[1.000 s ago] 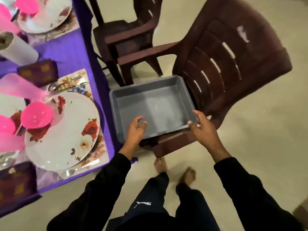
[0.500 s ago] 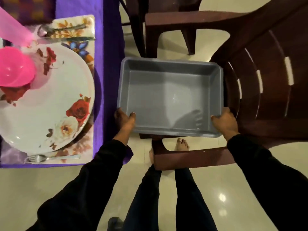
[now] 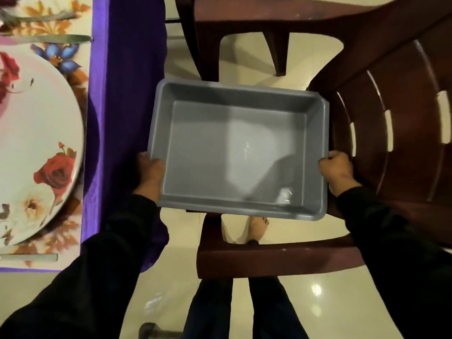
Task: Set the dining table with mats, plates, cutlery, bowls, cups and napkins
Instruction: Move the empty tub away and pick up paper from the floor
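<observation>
both hands now hold the tub (image 3: pixel 234 152), left hand (image 3: pixel 150 171) and right hand (image 3: pixel 338 171) curled on its sides, so lift it level off the chair (image 3: pixel 367 57).

Single head view, looking steeply down, close over tub (image 3: pixel 238 152) and chair (image 3: pixel 391 99).

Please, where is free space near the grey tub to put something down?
Inside the grey tub, its floor is bare between its four walls; the left hand and right hand grip its sides. The purple cloth between mat and tub is bare. The mat is crowded by the floral plate and cutlery.
</observation>
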